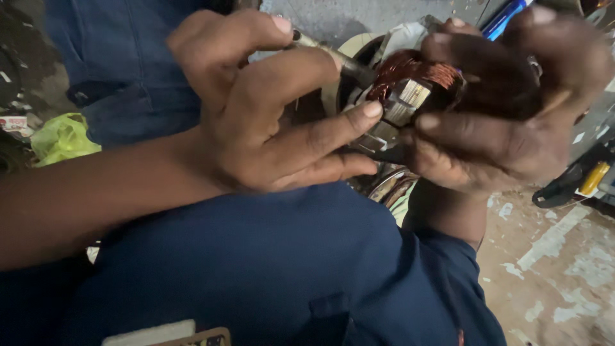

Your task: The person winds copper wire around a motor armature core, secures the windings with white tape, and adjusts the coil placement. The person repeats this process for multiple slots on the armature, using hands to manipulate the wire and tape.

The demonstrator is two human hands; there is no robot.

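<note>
We grip the copper-wound motor core (416, 86) in our right hand (506, 122), fingers wrapped around it above our lap. Our left hand (269, 109) pinches a thin metal tool (339, 59) against the windings.

We are seeing a motor stator (410, 86) with reddish copper windings and pale steel laminations, lying tilted above the blue-clothed lap (269, 256). A slim metal tool (333, 54) is resting against its left edge, pointing into the windings.
</note>
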